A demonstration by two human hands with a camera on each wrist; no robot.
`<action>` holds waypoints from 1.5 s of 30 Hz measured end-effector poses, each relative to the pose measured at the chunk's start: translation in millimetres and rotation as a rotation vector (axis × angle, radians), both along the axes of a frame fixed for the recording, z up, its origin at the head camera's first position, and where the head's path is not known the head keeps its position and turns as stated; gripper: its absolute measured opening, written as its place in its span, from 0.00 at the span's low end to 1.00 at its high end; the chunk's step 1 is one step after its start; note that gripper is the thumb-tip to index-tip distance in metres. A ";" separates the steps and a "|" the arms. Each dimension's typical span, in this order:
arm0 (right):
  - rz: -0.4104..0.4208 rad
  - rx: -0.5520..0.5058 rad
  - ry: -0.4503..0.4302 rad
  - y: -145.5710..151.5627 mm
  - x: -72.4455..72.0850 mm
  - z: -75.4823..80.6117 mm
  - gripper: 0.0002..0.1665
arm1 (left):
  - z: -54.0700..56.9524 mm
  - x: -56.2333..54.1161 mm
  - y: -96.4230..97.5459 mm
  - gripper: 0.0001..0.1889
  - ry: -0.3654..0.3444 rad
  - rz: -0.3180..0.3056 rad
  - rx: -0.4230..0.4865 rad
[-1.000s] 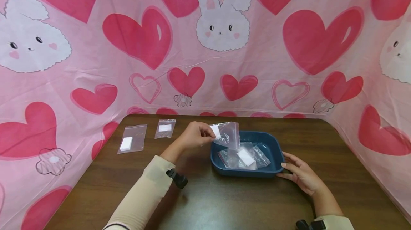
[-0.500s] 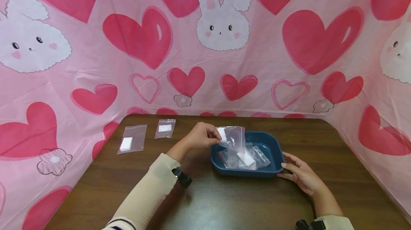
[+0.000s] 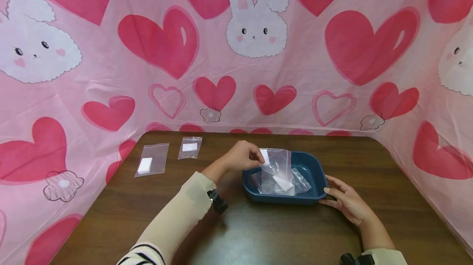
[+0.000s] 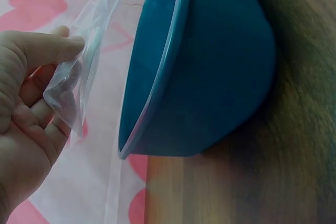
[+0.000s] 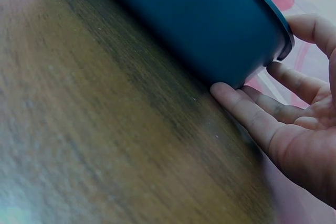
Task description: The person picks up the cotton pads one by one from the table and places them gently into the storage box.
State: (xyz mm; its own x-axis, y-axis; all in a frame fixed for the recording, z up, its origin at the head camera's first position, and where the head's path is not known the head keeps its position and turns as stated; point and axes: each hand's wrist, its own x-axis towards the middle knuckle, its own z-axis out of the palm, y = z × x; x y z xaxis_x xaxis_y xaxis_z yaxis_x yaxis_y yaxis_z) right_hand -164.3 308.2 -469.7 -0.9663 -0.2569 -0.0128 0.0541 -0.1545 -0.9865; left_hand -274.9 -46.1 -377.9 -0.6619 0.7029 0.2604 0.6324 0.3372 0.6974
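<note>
My left hand (image 3: pixel 244 157) pinches the left end of a clear zip bag (image 3: pixel 279 163) with a white block inside. The bag is over the left part of a blue plastic tub (image 3: pixel 314 195), partly covering the bags in it. In the left wrist view, thumb and fingertips grip the bag's corner (image 4: pixel 65 98) beside the tub wall (image 4: pixel 220 66). My right hand (image 3: pixel 349 201) holds the tub's right end, fingertips spread against its rim and side; the right wrist view shows these fingers (image 5: pixel 252 114) at the wall. Several clear bags (image 3: pixel 301 180) lie in the tub.
Two zip bags with white blocks lie flat at the table's back left, a larger bag (image 3: pixel 157 158) and a smaller bag (image 3: pixel 190 154). The brown wooden table (image 3: pixel 258 236) ends at a pink cloth (image 3: pixel 255 92) with hearts and rabbits.
My left hand has moved right with the pinched bag, which now covers more of the tub. The right hand and tub have stayed put.
</note>
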 end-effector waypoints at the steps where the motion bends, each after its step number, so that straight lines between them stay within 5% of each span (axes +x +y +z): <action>1: 0.001 0.000 0.001 -0.3 0.3 0.0 0.22 | 0.5 -0.1 1.4 0.03 -0.008 -0.002 -0.004; 25: 0.033 -0.024 0.050 -0.7 3.4 -3.3 0.21 | 5.2 -10.3 35.3 0.03 -0.092 -0.073 -0.167; 45: 0.015 0.005 0.006 -0.7 4.4 0.8 0.23 | 5.7 -19.8 62.6 0.03 -0.087 -0.097 -0.256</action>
State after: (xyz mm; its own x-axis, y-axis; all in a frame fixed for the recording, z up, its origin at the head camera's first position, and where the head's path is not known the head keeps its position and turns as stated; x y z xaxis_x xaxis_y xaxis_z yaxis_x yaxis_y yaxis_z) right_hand -159.9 307.5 -468.8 -0.9625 -0.2711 -0.0078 0.0500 -0.1491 -0.9875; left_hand -294.6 16.5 -372.3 -0.6008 0.7993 0.0116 0.6117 0.4503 0.6505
